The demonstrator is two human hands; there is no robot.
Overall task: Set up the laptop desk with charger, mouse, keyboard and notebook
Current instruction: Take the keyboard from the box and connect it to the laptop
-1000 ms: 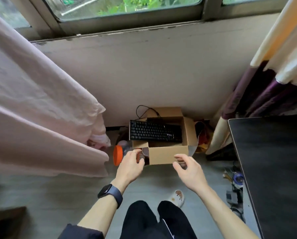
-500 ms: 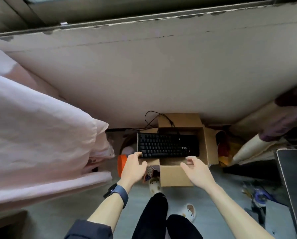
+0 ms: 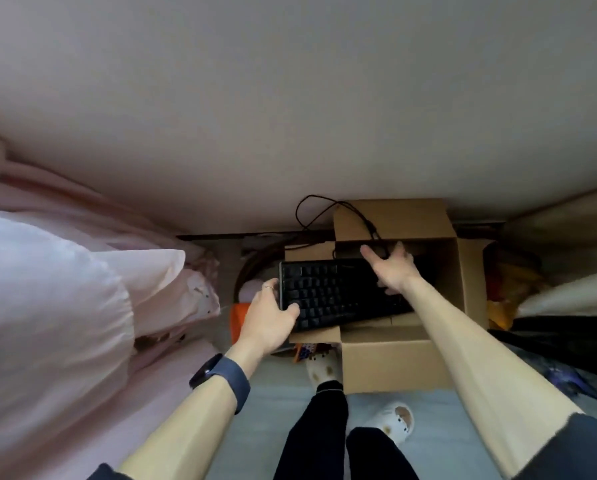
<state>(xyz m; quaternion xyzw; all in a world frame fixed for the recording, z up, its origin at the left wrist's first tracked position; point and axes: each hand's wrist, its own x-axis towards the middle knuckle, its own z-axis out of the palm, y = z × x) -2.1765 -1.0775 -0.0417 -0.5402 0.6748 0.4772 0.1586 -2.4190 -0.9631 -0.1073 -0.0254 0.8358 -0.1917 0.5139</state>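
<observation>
The step in hand is fetching the keyboard (image 3: 338, 292), which lies across the top of the open box (image 3: 390, 355). The left hand (image 3: 269, 317) has its grip clamped on the keyboard's end. The right hand (image 3: 392, 271), fingers apart, seems to reach for the cable (image 3: 311, 209) at the box's far side. The next move calls for lifting both free.

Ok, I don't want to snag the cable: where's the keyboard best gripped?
By its short ends, a hand from each side: the keyboard is long, flat, lying across the box, its cable leaving the far edge. The left hand grips the left end.
</observation>
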